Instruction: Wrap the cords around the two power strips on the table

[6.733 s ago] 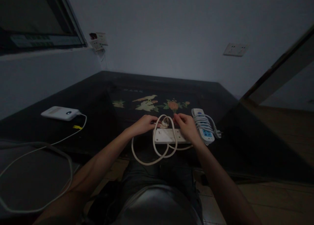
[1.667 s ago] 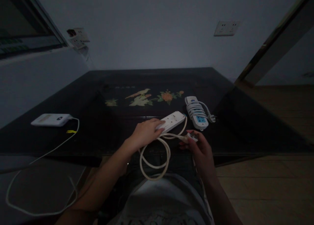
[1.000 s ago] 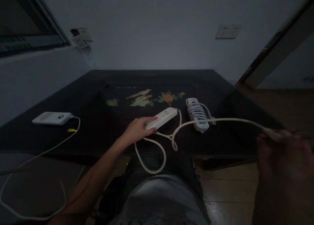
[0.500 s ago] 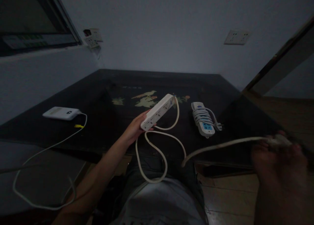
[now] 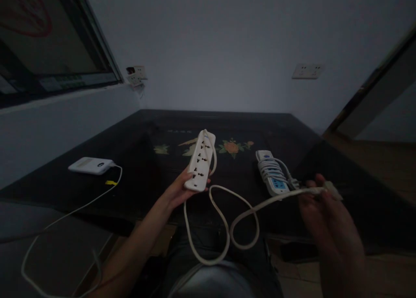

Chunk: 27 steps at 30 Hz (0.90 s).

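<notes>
My left hand (image 5: 181, 187) grips the lower end of a white power strip (image 5: 202, 159), its socket face turned up toward me and its far end tilted away. From that far end the white cord (image 5: 224, 237) bends back and hangs in loose loops between my hands, over the table's near edge. At the right, my right hand (image 5: 325, 215) is closed on the cord's plug (image 5: 332, 190), with fingers around its base. Just left of that hand lies a second power strip (image 5: 272, 174) with blue sockets, its grey cord wound around it.
A white power bank (image 5: 90, 165) with a cable (image 5: 78, 207) trailing off the table lies at the left. The dark table (image 5: 227, 120) has painted flowers and birds. Wall sockets (image 5: 307, 71) sit at the back, and a window (image 5: 58, 42) at the left.
My right hand has moved left with the plug, and the cord hangs in more slack loops. The power strip in my left hand has turned more upright, facing me. The view has tilted up slightly.
</notes>
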Motion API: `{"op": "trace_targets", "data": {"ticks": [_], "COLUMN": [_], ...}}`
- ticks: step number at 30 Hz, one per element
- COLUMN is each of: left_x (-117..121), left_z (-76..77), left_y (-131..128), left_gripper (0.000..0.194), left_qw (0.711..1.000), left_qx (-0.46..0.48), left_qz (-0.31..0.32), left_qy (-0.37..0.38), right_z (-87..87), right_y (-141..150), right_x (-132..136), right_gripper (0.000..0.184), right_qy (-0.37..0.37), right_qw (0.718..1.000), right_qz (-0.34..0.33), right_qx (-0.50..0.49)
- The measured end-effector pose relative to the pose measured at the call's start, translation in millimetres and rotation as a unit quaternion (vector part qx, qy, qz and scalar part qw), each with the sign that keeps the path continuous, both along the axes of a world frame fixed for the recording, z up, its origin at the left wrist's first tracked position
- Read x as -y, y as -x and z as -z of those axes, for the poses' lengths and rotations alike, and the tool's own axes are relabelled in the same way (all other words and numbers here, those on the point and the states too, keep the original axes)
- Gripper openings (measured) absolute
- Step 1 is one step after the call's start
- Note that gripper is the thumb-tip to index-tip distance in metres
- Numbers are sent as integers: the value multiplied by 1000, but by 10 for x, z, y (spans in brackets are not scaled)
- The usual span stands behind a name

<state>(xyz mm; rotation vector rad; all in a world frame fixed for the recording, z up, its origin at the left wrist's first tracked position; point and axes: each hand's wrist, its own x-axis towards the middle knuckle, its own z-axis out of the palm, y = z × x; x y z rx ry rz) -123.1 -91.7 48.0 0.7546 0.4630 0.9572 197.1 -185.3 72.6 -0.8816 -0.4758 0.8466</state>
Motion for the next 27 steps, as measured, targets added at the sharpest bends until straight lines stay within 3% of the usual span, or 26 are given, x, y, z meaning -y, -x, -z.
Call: {"op": "trace_targets", "data": {"ticks": [12, 19, 27], "left_x": [96, 153, 199], "left_z": [-236, -297, -581], "left_y": [205, 315, 375], "left_gripper": [74, 64, 59], "left_qw": [998, 996, 983], "left_qx": [-36, -41, -47], "left_qz": [-13, -26, -144], "left_qy": [-57, -73, -104], "right_z": [-135, -8, 110], "right_y": [88, 95, 71], "right_x": [10, 35, 11], "right_gripper": [48, 45, 40], "right_qy": [21, 30, 37], "right_qw": [999, 998, 998], "right_qz": [23, -13, -34], "right_qx": [-9, 50, 36]}}
